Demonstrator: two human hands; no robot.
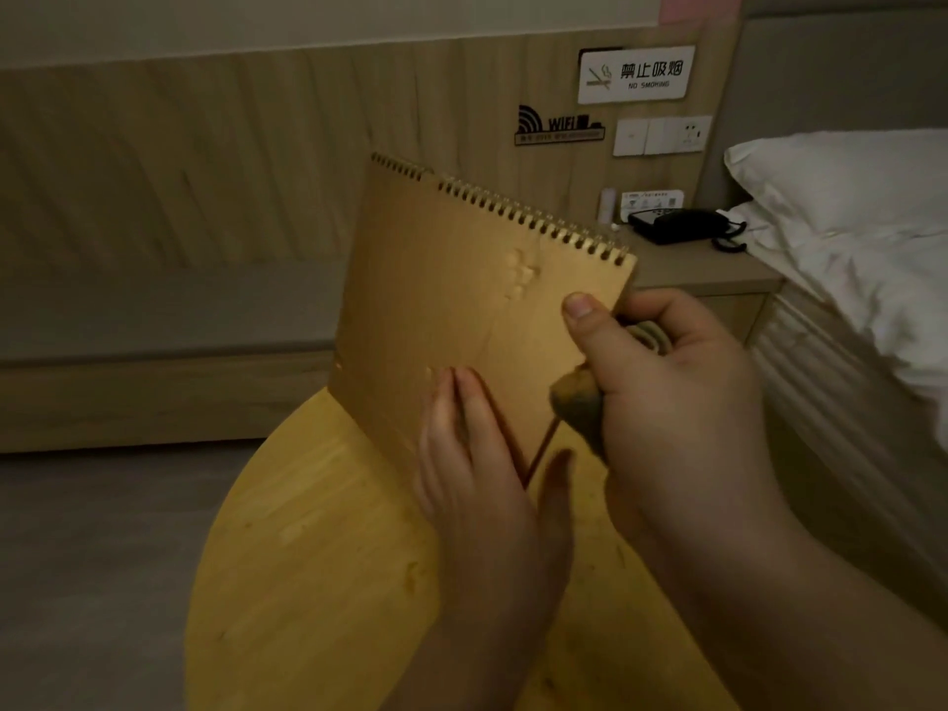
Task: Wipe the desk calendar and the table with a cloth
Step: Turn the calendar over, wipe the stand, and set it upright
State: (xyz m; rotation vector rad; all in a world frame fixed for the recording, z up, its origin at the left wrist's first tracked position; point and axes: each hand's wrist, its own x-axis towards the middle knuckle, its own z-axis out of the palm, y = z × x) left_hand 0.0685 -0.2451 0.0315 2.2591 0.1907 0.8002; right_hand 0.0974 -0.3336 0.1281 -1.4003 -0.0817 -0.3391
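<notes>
A gold spiral-bound desk calendar (461, 300) is held up, tilted, above a round yellow wooden table (318, 546). My left hand (477, 469) holds its lower edge, fingers flat on the near face, thumb at the bottom corner. My right hand (662, 392) grips the calendar's right edge with the thumb on the front. A bunched dark cloth (577, 402) is clenched in that same right hand, its end poking out beside the calendar.
A bed with white pillows (851, 207) lies to the right. Behind it stands a nightstand (703, 269) with a black phone (677, 225). A wood-panelled wall (205, 161) carries signs and switches. Grey floor (92, 556) lies to the left.
</notes>
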